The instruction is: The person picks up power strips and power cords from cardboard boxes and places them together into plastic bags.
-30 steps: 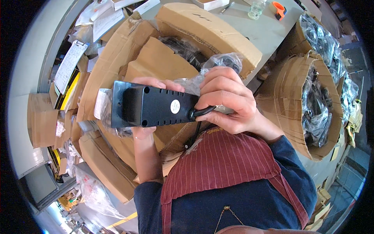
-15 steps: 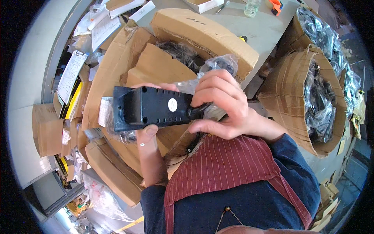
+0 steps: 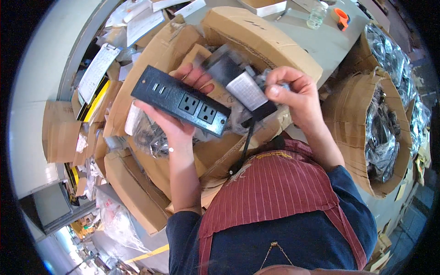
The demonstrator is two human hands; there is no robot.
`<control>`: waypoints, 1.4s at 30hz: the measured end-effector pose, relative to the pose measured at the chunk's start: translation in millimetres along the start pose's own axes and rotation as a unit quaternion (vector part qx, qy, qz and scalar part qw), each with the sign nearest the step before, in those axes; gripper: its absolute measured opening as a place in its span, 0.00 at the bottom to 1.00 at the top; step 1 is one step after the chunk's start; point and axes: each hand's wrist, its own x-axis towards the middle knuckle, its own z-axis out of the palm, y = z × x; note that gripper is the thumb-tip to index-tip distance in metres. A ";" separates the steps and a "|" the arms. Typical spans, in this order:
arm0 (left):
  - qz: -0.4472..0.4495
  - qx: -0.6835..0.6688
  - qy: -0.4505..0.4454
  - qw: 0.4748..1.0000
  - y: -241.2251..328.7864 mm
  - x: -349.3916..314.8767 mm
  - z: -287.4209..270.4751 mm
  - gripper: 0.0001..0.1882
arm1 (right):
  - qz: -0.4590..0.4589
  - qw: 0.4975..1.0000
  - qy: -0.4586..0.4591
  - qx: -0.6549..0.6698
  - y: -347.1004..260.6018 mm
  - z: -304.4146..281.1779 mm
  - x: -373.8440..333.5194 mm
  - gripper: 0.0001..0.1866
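Observation:
My left hand (image 3: 176, 129) holds a black power strip (image 3: 172, 96), fingers on its far side and palm beneath. Its upturned face shows two outlets and two small USB-type slots. To its right, a black block with a white label (image 3: 247, 90) is partly smeared by motion over the carton. My right hand (image 3: 295, 94) is beside the label, thumb and fingers closed in a pinch; what is between them is hidden. A black cord (image 3: 247, 144) runs from below the block toward my apron. Clear plastic wrapping (image 3: 153, 137) lies below the strip.
An open cardboard carton (image 3: 261, 39) surrounds the work. At right stands another carton (image 3: 341, 123) of plastic-wrapped black parts. A clear bottle (image 3: 316, 16) and an orange tape dispenser (image 3: 340, 19) are on the far table. Papers and a clipboard (image 3: 98, 68) are at left.
The power strip has turned from its plain back to its outlet face and now tilts down to the right. My right hand has left it and moved right. The labelled block has come into view.

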 end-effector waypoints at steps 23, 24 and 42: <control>-0.049 0.314 0.150 0.936 11.5 8.7 -35.9 0.27 | -0.010 0.994 0.109 -0.022 33.8 -4.5 14.4 0.10; -0.075 0.352 0.140 0.923 14.2 8.6 -42.1 0.30 | -0.015 0.992 0.116 -0.039 34.2 -2.3 14.5 0.10; -0.147 0.767 0.031 0.624 -4.5 11.8 -47.7 0.17 | -0.019 0.988 0.093 -0.125 41.8 -0.1 14.7 0.09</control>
